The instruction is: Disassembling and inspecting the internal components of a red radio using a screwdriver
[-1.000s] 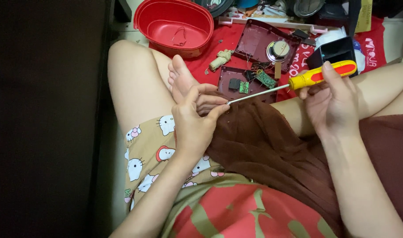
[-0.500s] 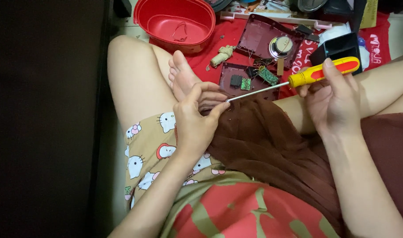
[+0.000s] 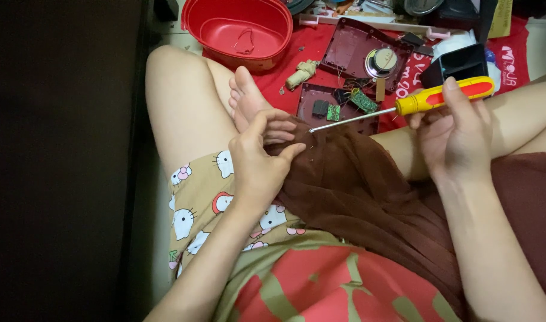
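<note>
Right hand grips yellow-red screwdriver; left hand pinches brown cloth.

Screwdriver: glossy yellow-and-red plastic handle, thin bright metal shaft. Brown cloth on the lap was matt, soft and creased. Red tub looked smooth, glossy plastic. Opened dark-red casing was matt plastic; the small green circuit board inside looked slightly shiny.
</note>
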